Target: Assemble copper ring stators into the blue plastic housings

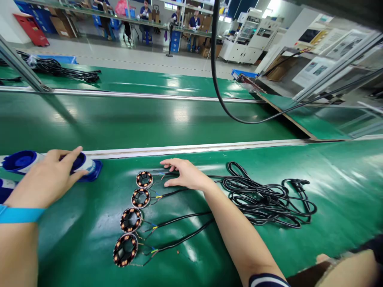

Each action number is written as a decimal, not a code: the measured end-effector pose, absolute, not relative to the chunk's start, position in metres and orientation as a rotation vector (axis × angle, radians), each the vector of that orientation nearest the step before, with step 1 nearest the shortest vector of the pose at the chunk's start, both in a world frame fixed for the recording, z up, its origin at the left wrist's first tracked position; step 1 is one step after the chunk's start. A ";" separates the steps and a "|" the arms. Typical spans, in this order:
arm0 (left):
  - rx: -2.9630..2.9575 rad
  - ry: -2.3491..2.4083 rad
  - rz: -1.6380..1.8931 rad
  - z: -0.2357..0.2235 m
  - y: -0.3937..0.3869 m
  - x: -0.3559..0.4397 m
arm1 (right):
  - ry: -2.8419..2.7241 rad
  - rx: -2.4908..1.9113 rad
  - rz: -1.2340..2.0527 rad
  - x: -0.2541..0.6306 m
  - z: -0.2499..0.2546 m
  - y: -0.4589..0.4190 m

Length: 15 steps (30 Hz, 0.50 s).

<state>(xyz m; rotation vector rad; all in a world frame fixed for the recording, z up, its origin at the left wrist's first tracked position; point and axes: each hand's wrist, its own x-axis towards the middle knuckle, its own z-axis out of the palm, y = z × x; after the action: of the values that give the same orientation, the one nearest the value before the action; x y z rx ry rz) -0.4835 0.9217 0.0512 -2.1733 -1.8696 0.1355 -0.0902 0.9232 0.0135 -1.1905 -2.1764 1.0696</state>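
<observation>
My left hand (49,173) is at a blue-and-white cup-like housing (89,165), with its index finger stretched past the rim and its thumb along the labelled side. The other fingers are partly hidden. A similar blue-and-white housing (22,160) stands beyond the wrist. My right hand (184,173) hovers over the stripped cable ends, fingers apart and nothing visibly held. Left of it, several ring-shaped motor stators with copper windings (140,198) form a line. Thin coloured wires lie between them and the black power cables (185,215), whose coils (257,191) rest to the right.
A white rail (179,149) separates the green work surface from a green conveyor belt (143,119). One black cable (214,59) hangs in a loop ahead. More black cables (66,69) lie at the far left. Another person's arm (353,269) shows at the lower right.
</observation>
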 end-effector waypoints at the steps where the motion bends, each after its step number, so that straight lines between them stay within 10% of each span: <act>1: -2.254 -1.865 0.101 0.052 0.921 -0.478 | -2.205 -1.183 1.018 -0.101 0.014 0.921; 15: -2.986 -1.735 -0.458 0.044 0.927 -0.401 | -2.003 -1.226 0.744 -0.129 0.054 0.904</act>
<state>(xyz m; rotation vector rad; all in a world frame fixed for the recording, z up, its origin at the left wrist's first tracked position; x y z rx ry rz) -0.4015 0.9274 0.0438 -2.9859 -1.7350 -0.4583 -0.1287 0.9039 0.0537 -1.2263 -2.0027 0.7444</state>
